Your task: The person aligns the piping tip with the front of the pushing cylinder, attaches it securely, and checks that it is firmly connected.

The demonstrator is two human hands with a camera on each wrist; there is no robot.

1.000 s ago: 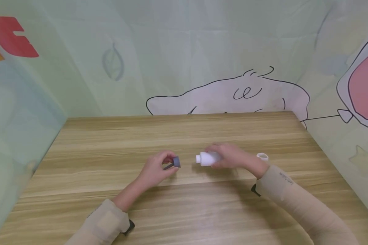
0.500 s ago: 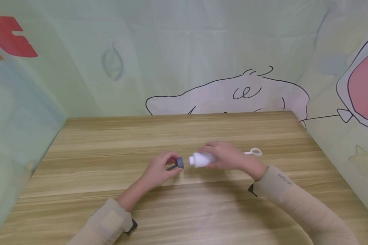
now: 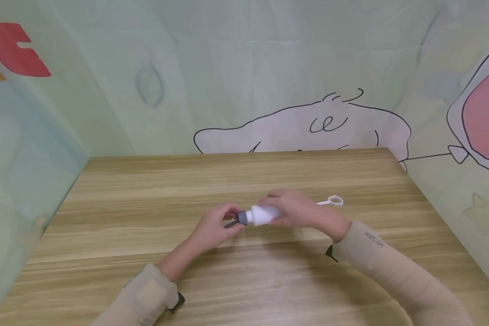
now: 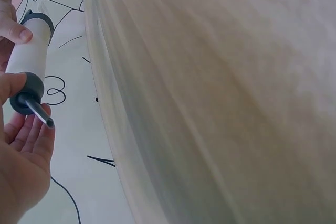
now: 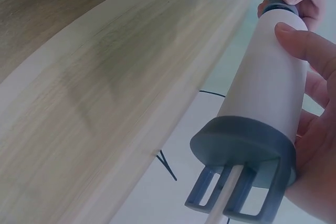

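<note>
My right hand [image 3: 297,209] grips the white barrel [image 3: 266,215] of a large plastic syringe, holding it over the table with its narrow neck to the left. A white plunger rod [image 3: 323,203] with a loop handle sticks out beyond that hand. In the right wrist view, the barrel's rear carries a grey collar [image 5: 241,145] with finger loops. My left hand [image 3: 209,230] pinches a grey nozzle cap [image 3: 242,218] between thumb and fingers. The cap sits at the neck's mouth, its thin spout [image 4: 41,115] pointing away from the barrel.
A wood-grain table [image 3: 244,285] lies beneath both hands. Behind it hangs a pale printed cloth [image 3: 244,68] with cartoon drawings, which also runs along both sides. Beige sleeves [image 3: 146,294] cover both forearms.
My right hand has brought the syringe barrel left, and my left hand has moved slightly right with the nozzle cap. The gap between neck and cap has closed. More of the plunger rod shows.
</note>
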